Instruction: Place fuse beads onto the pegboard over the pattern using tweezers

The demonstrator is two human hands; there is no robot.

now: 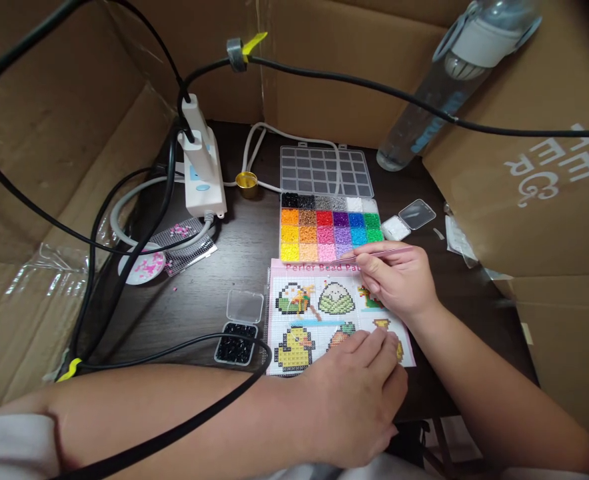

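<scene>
My right hand [399, 280] pinches pink tweezers [392, 253], whose tips point left over the top edge of a printed bead pattern sheet [347, 272]. Just beyond lies a sectioned bead box [324, 233], its lid open and its compartments sorted by colour. My left hand [357, 393] rests on the lower right of the sheet, fingers stretched out, partly covering a carrot-like design [342, 337]. A yellow duck design [294, 350] and a rice-ball-shaped design [337, 300] show beside it. Left of the sheet stands a small open box of black beads [236, 343].
A white power strip [204, 180] and a gold cup [247, 183] stand at the back left. Black cables [324, 70] loop across the view. A small box of white beads [396, 229] sits right of the bead box. A bottle [439, 100] leans against cardboard walls [344, 40].
</scene>
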